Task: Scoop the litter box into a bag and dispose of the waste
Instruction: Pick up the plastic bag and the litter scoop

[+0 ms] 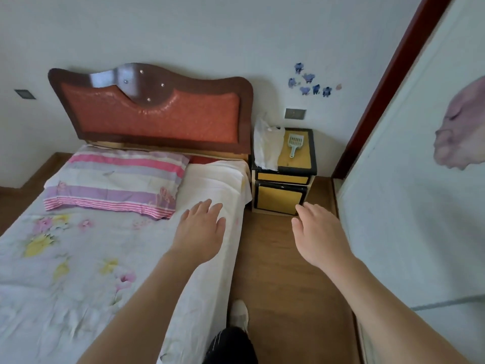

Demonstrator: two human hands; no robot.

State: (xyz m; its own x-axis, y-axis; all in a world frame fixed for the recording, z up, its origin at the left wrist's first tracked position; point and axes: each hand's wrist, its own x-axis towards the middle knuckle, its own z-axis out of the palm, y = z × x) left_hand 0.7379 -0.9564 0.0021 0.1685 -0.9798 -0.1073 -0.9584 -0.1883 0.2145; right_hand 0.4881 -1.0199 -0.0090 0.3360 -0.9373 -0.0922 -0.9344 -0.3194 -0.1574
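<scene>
Bare forearms, bed (78, 245), wooden floor (275, 258), nightstand (284, 177)

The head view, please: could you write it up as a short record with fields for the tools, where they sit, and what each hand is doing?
scoop: pale litter scoop lying flat on the nightstand top, handle toward the camera
bag: white plastic bag on the same top, left of the scoop, beside the bed
nightstand: yellow and black, between bed and wall
left hand: empty, fingers spread, over the bed edge
right hand: empty, fingers open, over the floor
litter box: not in view
</scene>
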